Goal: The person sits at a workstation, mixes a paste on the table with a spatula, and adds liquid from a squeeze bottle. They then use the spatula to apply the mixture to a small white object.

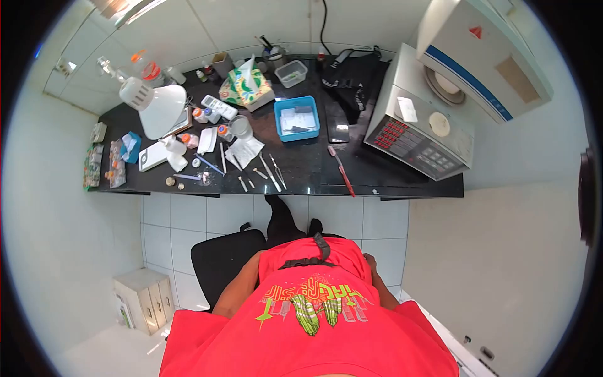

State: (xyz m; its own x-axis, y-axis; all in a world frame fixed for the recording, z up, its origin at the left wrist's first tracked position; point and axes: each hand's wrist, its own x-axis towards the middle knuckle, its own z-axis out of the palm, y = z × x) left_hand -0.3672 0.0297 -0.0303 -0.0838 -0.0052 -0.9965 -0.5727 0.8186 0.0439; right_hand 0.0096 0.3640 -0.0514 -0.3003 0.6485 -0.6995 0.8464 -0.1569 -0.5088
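Both my arms hang low at the sides of my red shirt [295,349], away from the desk. My left hand is hidden at the shirt's edge; only the forearm [237,292] shows, close to a black chair [217,257]. A small part of my right hand [370,259] shows beside my hip, its fingers hidden. On the black desk ahead lie a red toothbrush [342,172], metal tweezers [278,171], a white-handled tool [271,173] and a phone [338,132]. A blue plastic basket [297,137] stands behind them.
A large grey furnace-like machine [402,141] stands at the desk's right end, beside a black bag [345,81]. Toward the left are a tissue box [260,97], a white lamp [162,113], small bottles and tools. A small cabinet [144,298] stands on the floor.
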